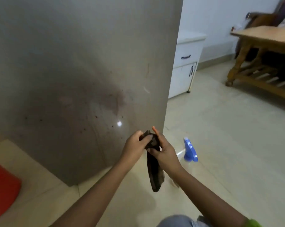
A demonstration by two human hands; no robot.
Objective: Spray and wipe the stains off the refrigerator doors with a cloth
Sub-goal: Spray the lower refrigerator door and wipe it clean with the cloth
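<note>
The grey refrigerator door [76,66] fills the left and centre of the head view, with dark spots and a wet smear on its lower part. In front of its lower right corner both hands hold a dark brown cloth [154,174]. My left hand [135,146] pinches the cloth's top end. My right hand [166,153] grips it just below, and the rest of the cloth hangs down. A spray bottle with a blue head [190,150] stands on the floor just right of my right hand, untouched.
A white cabinet [185,66] with drawer handles stands right of the refrigerator. A wooden bench [261,59] is at the far right. Something red [2,187] sits on the tiled floor at the lower left. Pale floor tiles [228,136] spread to the right.
</note>
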